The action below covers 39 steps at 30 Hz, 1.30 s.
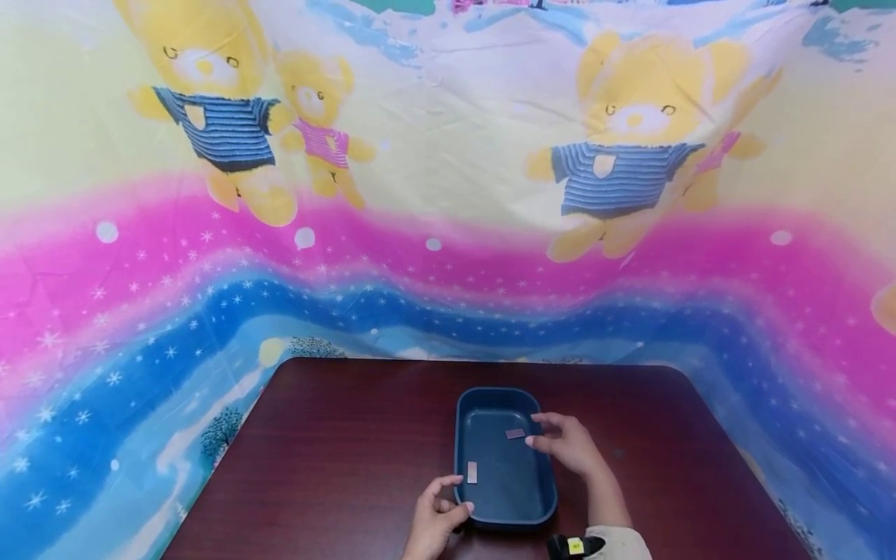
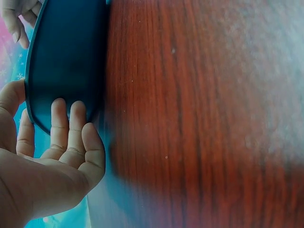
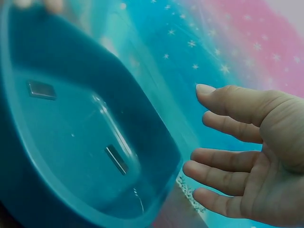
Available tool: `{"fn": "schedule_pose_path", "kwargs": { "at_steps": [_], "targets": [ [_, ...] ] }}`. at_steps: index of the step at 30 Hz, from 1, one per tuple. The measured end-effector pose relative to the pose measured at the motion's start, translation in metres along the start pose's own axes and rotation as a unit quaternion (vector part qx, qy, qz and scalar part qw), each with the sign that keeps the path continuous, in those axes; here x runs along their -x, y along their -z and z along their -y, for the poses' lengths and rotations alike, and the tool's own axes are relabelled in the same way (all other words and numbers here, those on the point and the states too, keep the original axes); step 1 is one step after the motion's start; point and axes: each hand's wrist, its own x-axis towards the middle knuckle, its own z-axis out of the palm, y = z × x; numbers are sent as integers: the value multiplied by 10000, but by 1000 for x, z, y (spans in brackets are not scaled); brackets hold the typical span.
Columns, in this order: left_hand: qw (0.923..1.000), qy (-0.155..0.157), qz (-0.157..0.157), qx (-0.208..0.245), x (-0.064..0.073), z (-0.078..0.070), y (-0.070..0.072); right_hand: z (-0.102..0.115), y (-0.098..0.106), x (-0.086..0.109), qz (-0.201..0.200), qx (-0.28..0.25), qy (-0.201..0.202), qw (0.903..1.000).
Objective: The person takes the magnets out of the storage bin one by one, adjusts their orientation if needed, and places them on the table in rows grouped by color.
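Left to right, with blue tray point(image 1: 509, 498) as reference: on brown desk point(image 1: 336, 451), long axis running away from viewer, bear-print cloth point(image 1: 420, 264) behind. At tray's near left corner: left hand point(image 1: 434, 515), fingers loosely extended, thumb and fingertips touching rim and outer wall going by left wrist view, not curled round anything; can't tell if taking any weight. Inside tray, by left wall toward near end: pale piece point(image 1: 472, 473), small, rectangular, lengthwise with tray. Inside tray, toward right wall and a bit toward far end: dark piece point(image 1: 515, 434), similar shape, lying more crosswise. At tray's right wall: right hand point(image 1: 575, 447), fingers apart and slightly bent, gripping nothing, thumb tip near dark piece; looking clear of tray in right wrist view, rim contact uncertain in head view. Outside tray's near right corner: black wrist unit point(image 1: 558, 547) with yellow label point(image 1: 575, 547), then pale sleeve point(image 1: 616, 543). Progress, judged from layout only: done, both pieces inside tray, hands placed one at each side of tray. Remaining: can't pin down from these views; no piece in either hand, no firm hold on tray. Writing: none readable on tray or either piece; mark on yellow label too small to read; no brand visible on cloth, just printed bears and snowflakes.
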Motion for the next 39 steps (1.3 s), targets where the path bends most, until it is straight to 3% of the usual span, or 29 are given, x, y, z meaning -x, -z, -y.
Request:
{"fn": "schedule_pose_path", "kwargs": {
  "at_steps": [4, 13, 33, 39],
  "targets": [
    [10000, -5, -33, -52, -6, 15, 1, 4, -7, -3, 83, -28, 194, 9998],
    [10000, 58, -10, -55, -7, 15, 0, -1, -21, -14, 515, -255, 484, 9972],
    [9999, 58, -37, -116, -6, 14, 2, -3, -57, -28, -19, 208, -594, 9980],
    [9999, 56, -57, -80, -7, 15, 0, -10, -66, -35, -158, 19, -862, 9962]
  ]
}}
